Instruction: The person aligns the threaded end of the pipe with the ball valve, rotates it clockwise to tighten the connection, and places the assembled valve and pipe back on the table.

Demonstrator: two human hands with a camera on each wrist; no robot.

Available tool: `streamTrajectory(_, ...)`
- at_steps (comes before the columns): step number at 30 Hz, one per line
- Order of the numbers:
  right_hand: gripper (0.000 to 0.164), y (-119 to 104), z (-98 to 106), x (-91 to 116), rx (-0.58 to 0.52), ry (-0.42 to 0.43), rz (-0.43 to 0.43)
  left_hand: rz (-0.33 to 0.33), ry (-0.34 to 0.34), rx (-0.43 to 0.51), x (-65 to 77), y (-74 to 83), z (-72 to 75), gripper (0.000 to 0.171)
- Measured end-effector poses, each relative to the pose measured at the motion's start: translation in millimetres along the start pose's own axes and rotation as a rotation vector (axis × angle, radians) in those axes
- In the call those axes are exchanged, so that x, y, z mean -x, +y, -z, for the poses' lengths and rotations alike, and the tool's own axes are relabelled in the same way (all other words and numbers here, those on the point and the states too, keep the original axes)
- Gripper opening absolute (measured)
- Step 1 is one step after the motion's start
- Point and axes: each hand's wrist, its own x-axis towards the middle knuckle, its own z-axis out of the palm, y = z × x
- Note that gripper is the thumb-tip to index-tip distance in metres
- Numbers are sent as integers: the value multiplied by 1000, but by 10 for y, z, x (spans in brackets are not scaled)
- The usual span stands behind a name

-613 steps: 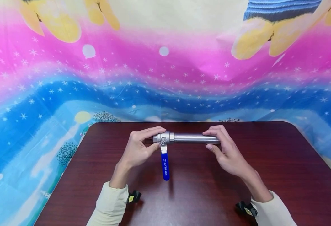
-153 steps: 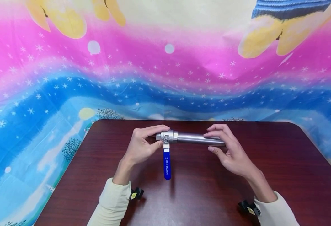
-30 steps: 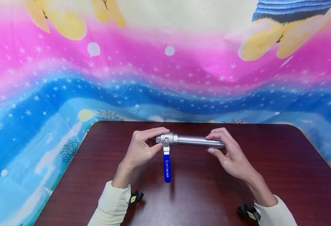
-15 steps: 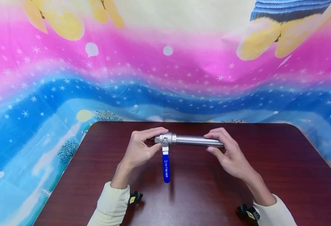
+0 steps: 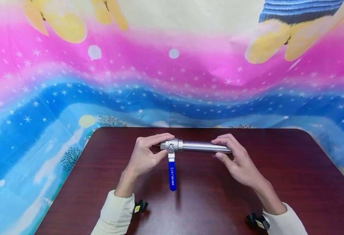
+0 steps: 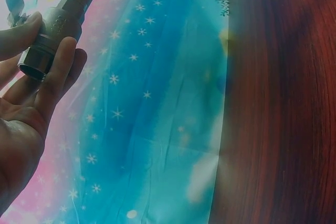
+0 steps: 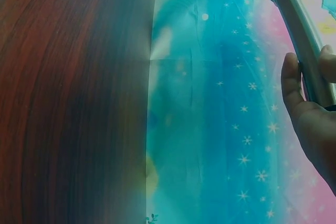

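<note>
A steel ball valve (image 5: 172,144) with a blue lever handle (image 5: 172,174) is joined to a shiny metal pipe (image 5: 198,146), both held roughly level above the table. My left hand (image 5: 143,156) grips the valve's left end between thumb and fingers. The lever points toward me and neither hand touches it. Toward the pipe's far right end, my right hand (image 5: 238,161) pinches it, fingers above and thumb below. In the left wrist view, the valve's hexagonal end (image 6: 38,61) shows a dark opening. In the right wrist view, the pipe (image 7: 302,38) slopes through my right fingers.
A dark reddish-brown wooden table (image 5: 207,202) lies below, its far edge against a printed cloth backdrop (image 5: 160,78) in pink and blue with snowflakes. Black wrist cameras (image 5: 141,206) sit by both pale sleeves (image 5: 114,210).
Both hands keep their hold on the valve and pipe. The pipe's right end has wavered slightly, and the head view has shifted a little; otherwise the arrangement matches 20 seconds ago.
</note>
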Motion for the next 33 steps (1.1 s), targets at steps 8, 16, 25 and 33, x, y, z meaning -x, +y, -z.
streamTrajectory(8,62,-13,17,9,-31,-34,-41,4,0,-2,4,-10,-16,50)
streamTrajectory(16,53,-28,13,9,-3,-25,-21,6,3,-10,2,-19,-9,50)
streamTrajectory(25,53,-49,-3,-4,26,25,31,-2,-3,13,-2,-4,-12,51)
streamTrajectory(33,54,-19,7,-3,50,9,15,-7,-1,10,-5,-3,-9,51)
